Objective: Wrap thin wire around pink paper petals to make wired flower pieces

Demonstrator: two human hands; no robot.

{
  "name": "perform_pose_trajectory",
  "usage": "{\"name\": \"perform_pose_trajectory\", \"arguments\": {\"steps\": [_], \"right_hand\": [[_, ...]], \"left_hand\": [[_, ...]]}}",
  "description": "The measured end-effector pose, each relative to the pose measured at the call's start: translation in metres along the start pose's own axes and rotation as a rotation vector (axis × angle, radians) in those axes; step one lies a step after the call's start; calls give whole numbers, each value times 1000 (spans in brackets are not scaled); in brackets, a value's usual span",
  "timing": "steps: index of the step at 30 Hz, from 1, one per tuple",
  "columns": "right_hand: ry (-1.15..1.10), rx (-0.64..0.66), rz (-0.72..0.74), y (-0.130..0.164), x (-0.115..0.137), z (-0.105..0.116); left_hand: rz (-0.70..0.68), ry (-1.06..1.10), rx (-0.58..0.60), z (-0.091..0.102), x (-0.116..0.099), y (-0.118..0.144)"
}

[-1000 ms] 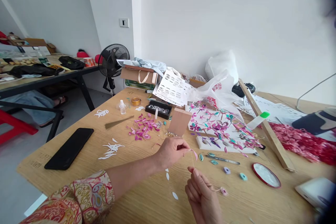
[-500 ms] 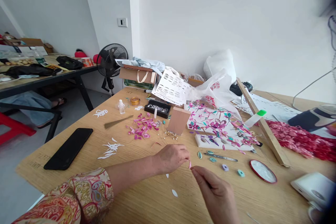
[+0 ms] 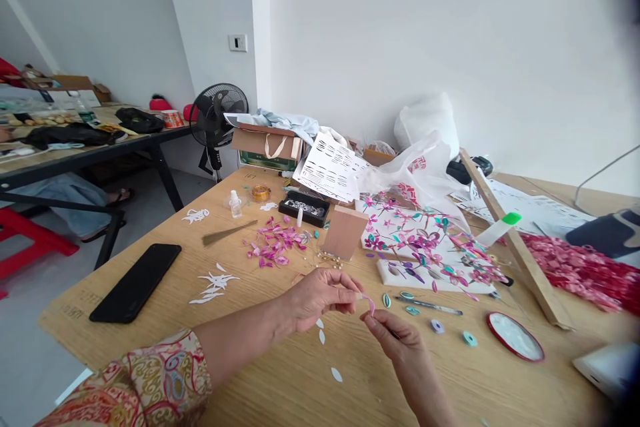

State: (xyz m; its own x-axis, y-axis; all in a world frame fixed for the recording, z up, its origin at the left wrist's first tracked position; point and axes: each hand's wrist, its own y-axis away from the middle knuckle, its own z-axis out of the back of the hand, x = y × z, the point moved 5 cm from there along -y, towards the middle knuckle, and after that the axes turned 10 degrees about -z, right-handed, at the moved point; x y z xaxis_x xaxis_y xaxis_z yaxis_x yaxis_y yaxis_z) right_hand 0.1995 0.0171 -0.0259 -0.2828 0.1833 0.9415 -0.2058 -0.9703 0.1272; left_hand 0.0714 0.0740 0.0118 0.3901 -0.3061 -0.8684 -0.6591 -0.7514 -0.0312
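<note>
Between my two hands is a small curved pink petal [image 3: 370, 305], held over the table. My left hand [image 3: 320, 297] pinches its upper left end between thumb and fingers. Thumb and forefinger of my right hand [image 3: 397, 337] are closed on its lower end. Below my hands, white leaf-shaped pieces [image 3: 337, 374] lie on the wood. A loose pile of pink petals [image 3: 277, 242] lies beyond my left hand. Right of my hands are teal wrapped petals [image 3: 387, 300], tweezers [image 3: 435, 307], a lilac thread spool [image 3: 437, 325] and a teal spool [image 3: 469, 338].
A black phone [image 3: 136, 283] and white strips [image 3: 215, 287] lie left. Behind my hands stand a wooden block [image 3: 345, 232] and white foam [image 3: 435, 280] bearing pink flower sprays [image 3: 425, 233]. A red-rimmed dish [image 3: 515, 336] and wooden bar [image 3: 520, 247] are right. A fan [image 3: 219, 117] stands behind.
My left hand has turned so its thumb and fingertips show, and more of the pink petal is visible between my hands. The whole view has shifted slightly, with things appearing farther right.
</note>
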Motion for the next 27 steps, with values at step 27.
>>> {"name": "perform_pose_trajectory", "arguments": {"steps": [27], "right_hand": [[684, -76, 103, 4, -43, 83]], "left_hand": [[-293, 416, -313, 65, -87, 24]]}}
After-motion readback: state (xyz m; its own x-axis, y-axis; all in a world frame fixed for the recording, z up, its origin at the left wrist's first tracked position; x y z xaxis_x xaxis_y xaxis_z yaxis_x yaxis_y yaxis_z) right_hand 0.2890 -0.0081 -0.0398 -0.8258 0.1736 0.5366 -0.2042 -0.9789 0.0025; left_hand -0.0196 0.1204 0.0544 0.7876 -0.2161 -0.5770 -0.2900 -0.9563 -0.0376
